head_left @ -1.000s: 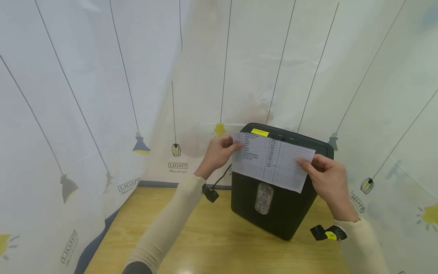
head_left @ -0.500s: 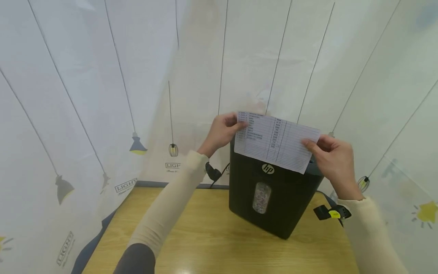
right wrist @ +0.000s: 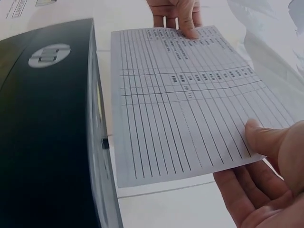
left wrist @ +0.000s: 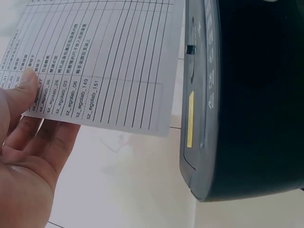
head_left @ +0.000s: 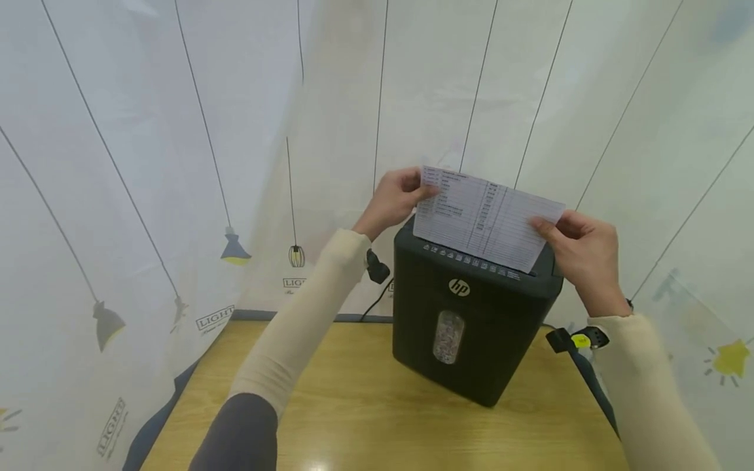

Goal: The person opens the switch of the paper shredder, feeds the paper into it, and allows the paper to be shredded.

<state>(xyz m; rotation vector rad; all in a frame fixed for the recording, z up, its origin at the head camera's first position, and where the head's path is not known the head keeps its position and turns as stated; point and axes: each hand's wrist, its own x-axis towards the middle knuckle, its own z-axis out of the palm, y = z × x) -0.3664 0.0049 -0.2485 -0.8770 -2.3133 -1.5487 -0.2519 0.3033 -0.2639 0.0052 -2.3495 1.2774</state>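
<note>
A printed sheet of paper (head_left: 483,216) with ruled lines is held up between both hands, over the top of a black HP paper shredder (head_left: 471,333). My left hand (head_left: 393,199) pinches the sheet's left edge, thumb in front and fingers behind. At the opposite edge my right hand (head_left: 583,258) pinches it the same way. In both wrist views a gap shows between the paper's lower edge and the shredder's top (left wrist: 192,109). A yellow label (left wrist: 190,118) lies on that top, beside the slot.
The shredder stands on a wooden table (head_left: 353,405). Paper scraps show through its window (head_left: 449,337). A black cord (head_left: 377,301) runs behind it, at its left. Wall covering printed with hanging lamps (head_left: 330,131) surrounds the table at the back and sides.
Both hands have raised the sheet from in front of the shredder to above its top, shifting slightly right. The HP logo and the shredder's front top edge have come into view.
</note>
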